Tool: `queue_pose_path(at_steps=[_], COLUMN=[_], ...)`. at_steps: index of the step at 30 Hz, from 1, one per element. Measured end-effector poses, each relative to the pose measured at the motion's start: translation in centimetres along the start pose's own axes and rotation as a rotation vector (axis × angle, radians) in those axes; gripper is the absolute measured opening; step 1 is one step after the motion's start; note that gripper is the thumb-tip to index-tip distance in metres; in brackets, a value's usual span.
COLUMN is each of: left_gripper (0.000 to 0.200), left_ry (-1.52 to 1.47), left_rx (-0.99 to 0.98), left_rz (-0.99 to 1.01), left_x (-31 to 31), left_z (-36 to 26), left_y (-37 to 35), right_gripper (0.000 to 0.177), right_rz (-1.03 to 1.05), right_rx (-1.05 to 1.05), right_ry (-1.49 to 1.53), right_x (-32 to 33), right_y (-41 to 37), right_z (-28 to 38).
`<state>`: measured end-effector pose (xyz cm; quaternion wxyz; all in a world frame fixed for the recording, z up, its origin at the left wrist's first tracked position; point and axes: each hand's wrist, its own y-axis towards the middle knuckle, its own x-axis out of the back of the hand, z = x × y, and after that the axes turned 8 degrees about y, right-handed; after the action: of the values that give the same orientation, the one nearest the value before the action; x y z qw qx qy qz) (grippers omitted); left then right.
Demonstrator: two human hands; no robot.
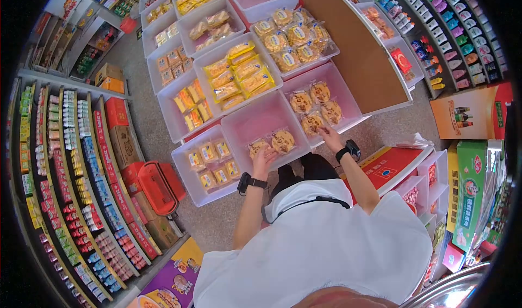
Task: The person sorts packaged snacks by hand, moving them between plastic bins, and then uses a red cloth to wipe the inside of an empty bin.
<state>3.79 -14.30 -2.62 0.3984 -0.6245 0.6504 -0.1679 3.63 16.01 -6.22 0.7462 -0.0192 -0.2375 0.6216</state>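
Observation:
My left hand [265,158] is in the near middle bin [244,117], its fingers stretched over a wrapped round pastry [257,146] and partly covering it. A second wrapped pastry [283,141] lies just right of those fingers. My right hand [330,137] reaches over the front of the bin to the right [348,93]. Its bent fingertips are closed on the edge of a clear-wrapped nut-topped pastry [312,123]. Beside that one lie several more of the same kind, such as the upper wrapped pastry [319,92]. Both wrists wear black bands.
At the left stands a bin of small packaged cakes [207,153]. Farther back are a bin of yellow packets [239,74] and a pile of bagged pastries [299,35]. A brown board [353,41] adjoins the bins. Red baskets [157,188] stand on the floor near drink shelves [81,172].

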Motion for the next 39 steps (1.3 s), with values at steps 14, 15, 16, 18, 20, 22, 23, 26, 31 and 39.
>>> queue_pose_path(at_steps=[14,15,16,18,20,22,23,26,31,39], left_gripper=[0.039,0.038,0.038,0.042,0.043,0.043,0.039,0.036,0.035,0.037], left_ry=[-0.015,-0.017,-0.01,0.063,0.116,0.164,0.187,0.131,0.411,0.651], left_rx=[0.008,-0.016,-0.013,-0.001,0.012,0.025,0.03,0.011,-0.122,0.056], left_rz=[0.02,0.075,0.069,0.087,0.054,0.023,-0.004,0.001,-0.205,-0.274], left_x=[-9.7,-10.6,-11.8,-14.1,-15.6,-17.0,-17.6,-18.3,-21.3,-16.8], left_z=[-0.2,0.1,0.1,-0.1,0.6,0.8,0.8,2.6,1.6,10.9], left_y=[2.6,2.9,3.0,3.5,4.9,5.8,6.2,8.9,9.6,21.5], right_gripper=[0.029,0.029,0.029,0.033,0.034,0.034,0.035,0.036,0.041,0.054], right_rz=[0.191,0.208,0.21,0.307,0.34,0.374,0.38,0.392,0.444,0.437], right_rx=[-0.077,0.012,0.008,-0.287,-0.296,-0.303,-0.23,-0.172,-0.191,-0.232], right_ry=[0.156,0.139,0.147,0.297,0.349,0.397,0.381,0.325,-0.016,-0.355], right_x=[1.4,1.5,2.0,3.3,4.2,4.6,4.6,5.0,4.0,3.5], right_y=[0.8,1.2,1.2,1.1,1.4,2.4,3.1,4.5,8.7,10.0], right_z=[-0.9,-1.4,-0.1,2.9,4.7,4.6,4.3,4.5,0.6,0.8])
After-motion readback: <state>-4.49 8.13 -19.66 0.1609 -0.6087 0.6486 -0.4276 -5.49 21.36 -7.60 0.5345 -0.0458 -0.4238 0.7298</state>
